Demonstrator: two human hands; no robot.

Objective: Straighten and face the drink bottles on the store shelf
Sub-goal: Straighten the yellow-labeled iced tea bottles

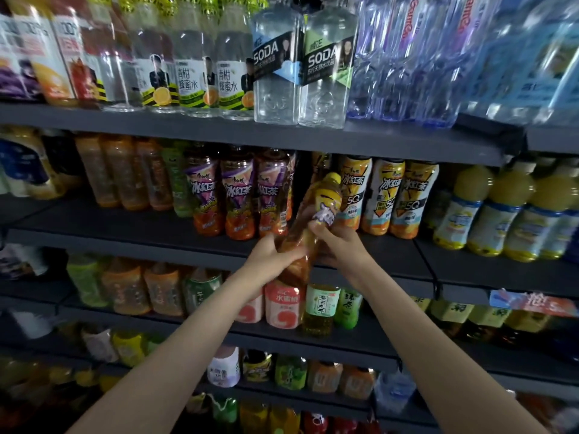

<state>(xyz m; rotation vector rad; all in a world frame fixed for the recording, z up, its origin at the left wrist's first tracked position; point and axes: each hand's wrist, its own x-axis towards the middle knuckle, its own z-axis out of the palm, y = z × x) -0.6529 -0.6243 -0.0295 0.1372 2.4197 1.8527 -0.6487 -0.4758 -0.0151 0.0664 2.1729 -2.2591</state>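
Head view: bottle (308, 227) is held tilted, cap up-right, before the shelf (391, 252).
Left hand (269, 261): fingers are curled round its lower body.
Right hand (336, 242): fingers are wrapped round its label.
Neighbours: purple-label bottles (238, 195) left, yellow-label bottles (388, 198) right.

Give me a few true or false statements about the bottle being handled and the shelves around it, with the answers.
1. Both hands hold one tilted bottle. True: the left hand grips its lower part, the right hand its label, and the held bottle leans right.
2. The held bottle has a red cap. False: its cap is yellow.
3. Two clear SODA bottles stand on the shelf above. True.
4. The held bottle stands upright on the shelf. False: it is lifted in front of the shelf edge.
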